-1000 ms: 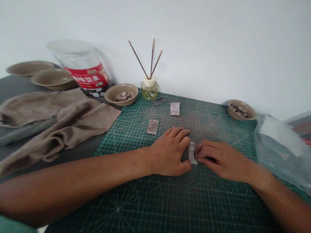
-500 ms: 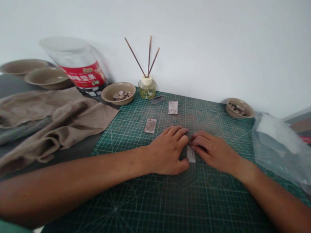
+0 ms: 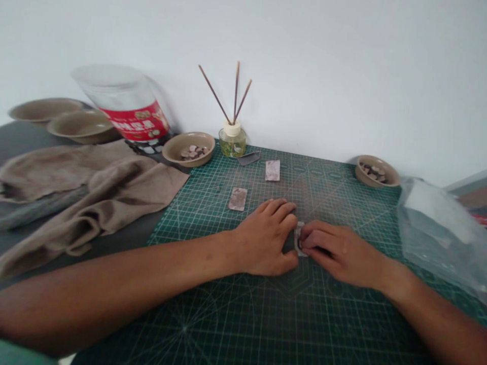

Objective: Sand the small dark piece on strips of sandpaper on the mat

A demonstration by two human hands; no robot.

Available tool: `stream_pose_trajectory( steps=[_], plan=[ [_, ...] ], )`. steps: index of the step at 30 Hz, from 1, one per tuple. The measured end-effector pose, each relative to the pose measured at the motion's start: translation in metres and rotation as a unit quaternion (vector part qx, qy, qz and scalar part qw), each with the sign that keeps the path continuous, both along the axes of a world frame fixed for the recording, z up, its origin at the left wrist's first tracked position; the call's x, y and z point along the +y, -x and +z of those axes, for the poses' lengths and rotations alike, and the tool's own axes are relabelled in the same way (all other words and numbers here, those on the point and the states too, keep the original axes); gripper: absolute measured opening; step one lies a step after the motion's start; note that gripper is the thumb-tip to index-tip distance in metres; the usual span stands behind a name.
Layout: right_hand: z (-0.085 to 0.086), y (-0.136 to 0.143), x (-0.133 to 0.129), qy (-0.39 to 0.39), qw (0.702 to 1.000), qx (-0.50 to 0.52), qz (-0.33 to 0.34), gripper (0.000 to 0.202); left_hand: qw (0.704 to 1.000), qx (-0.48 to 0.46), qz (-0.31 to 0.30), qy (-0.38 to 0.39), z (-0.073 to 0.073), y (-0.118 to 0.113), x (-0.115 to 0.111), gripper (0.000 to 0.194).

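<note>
Both my hands rest on a green cutting mat (image 3: 236, 314). My left hand (image 3: 266, 238) lies flat, its fingertips pinning a small grey rectangular sheet (image 3: 297, 234) to the mat. My right hand (image 3: 338, 251) presses its fingertips down on the same sheet from the right, with something small and dark under them that I cannot make out. Most of the sheet is hidden by the fingers. Two similar grey sheets lie further back on the mat, one near the middle (image 3: 238, 198) and one behind it (image 3: 273, 170).
A reed diffuser (image 3: 233, 139) stands at the back by the wall. Tan bowls of small dark pieces sit at back left (image 3: 189, 148) and back right (image 3: 376, 171). A brown cloth (image 3: 87, 192), a red-labelled plastic jar (image 3: 125, 109) and more bowls lie left; a clear plastic bag (image 3: 437, 228) lies right.
My right hand slid its fingertips up along the sheet and back down, now covering more of it. My left hand has stayed in place.
</note>
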State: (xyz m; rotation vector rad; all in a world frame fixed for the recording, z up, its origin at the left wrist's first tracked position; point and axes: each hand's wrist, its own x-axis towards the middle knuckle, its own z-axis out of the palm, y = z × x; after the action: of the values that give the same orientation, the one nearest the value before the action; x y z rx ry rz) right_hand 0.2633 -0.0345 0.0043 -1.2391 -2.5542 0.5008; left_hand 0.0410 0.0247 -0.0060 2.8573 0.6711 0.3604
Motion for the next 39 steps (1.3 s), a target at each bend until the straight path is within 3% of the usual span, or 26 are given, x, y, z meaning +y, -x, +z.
stream_pose_trajectory(
  steps=[5, 9, 14, 20, 24, 29, 34, 39],
  plan=[
    [-0.0005, 0.0003, 0.0025, -0.047, 0.997, -0.007, -0.062, 0.012, 1.000, 0.004, 0.006, 0.003, 0.0003, 0.0002, 0.0004, 0.050],
    [0.0024, -0.0005, 0.0004, 0.011, 1.000, -0.010, 0.006, 0.012, 1.000, 0.006, -0.001, 0.004, 0.0008, 0.0006, 0.0005, 0.049],
    [0.0032, -0.0035, 0.0025, -0.030, 0.998, -0.003, -0.048, 0.012, 1.000, -0.001, 0.002, 0.003, 0.0003, 0.0006, 0.0005, 0.049],
    [0.0019, -0.0022, 0.0020, 0.015, 1.000, 0.010, 0.011, 0.012, 1.000, 0.006, 0.000, 0.007, 0.0011, -0.0002, 0.0003, 0.048],
    [0.0024, -0.0037, 0.0035, -0.022, 0.998, 0.005, -0.053, 0.013, 1.000, 0.008, 0.005, 0.010, 0.0022, 0.0002, 0.0002, 0.051],
    [0.0045, -0.0022, -0.0004, 0.033, 0.999, 0.008, 0.016, 0.013, 1.000, 0.004, -0.002, 0.009, 0.0025, 0.0006, -0.0001, 0.050],
    [0.0036, -0.0016, 0.0036, -0.019, 0.999, -0.012, -0.041, 0.014, 1.000, 0.002, 0.002, 0.004, 0.0008, 0.0006, 0.0008, 0.051],
    [0.0025, -0.0021, 0.0011, 0.014, 1.000, -0.010, 0.003, 0.014, 1.000, 0.005, -0.010, 0.006, 0.0016, 0.0012, 0.0011, 0.048]
  ],
)
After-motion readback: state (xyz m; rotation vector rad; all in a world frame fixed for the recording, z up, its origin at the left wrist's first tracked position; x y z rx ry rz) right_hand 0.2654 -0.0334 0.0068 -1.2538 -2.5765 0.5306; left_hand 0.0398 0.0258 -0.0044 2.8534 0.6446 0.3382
